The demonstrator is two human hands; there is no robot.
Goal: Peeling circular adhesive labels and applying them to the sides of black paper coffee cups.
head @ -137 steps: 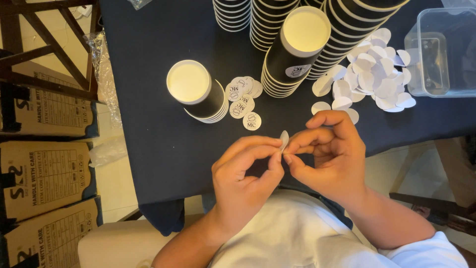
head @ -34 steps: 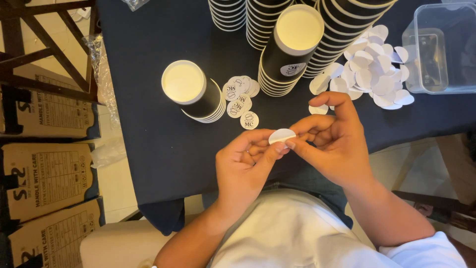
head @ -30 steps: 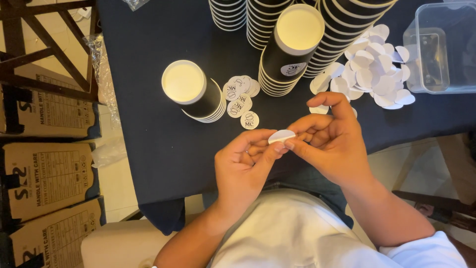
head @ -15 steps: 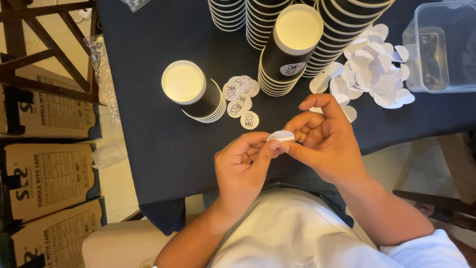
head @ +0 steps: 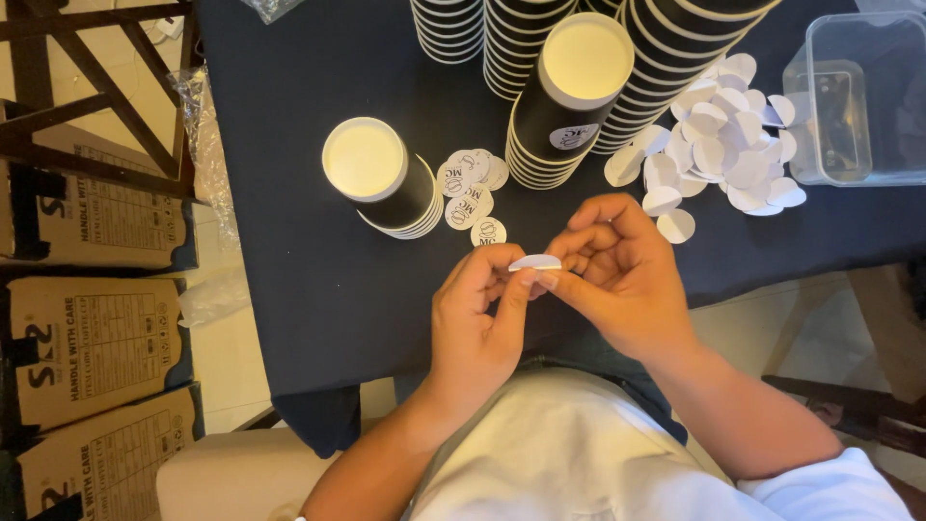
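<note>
My left hand [head: 477, 318] and my right hand [head: 617, 270] meet above the near edge of a dark blue table [head: 289, 260]. Between their fingertips they pinch one small round white sticker [head: 533, 261], held almost flat. Just beyond my fingers lies a small cluster of printed round stickers [head: 471, 188]. A short stack of black paper cups [head: 378, 178] stands left of that cluster, and a taller stack [head: 569, 96] with a round label on its side stands behind it.
A pile of blank white round discs [head: 719, 145] lies at the right, beside a clear plastic box [head: 854, 96]. More cup stacks [head: 482, 29] line the far edge. Cardboard boxes [head: 87, 338] and a wooden frame [head: 77, 106] stand on the floor at left.
Both hands have stayed together on the white sticker, which has turned from edge-on to nearly flat. They have shifted only slightly over the table edge.
</note>
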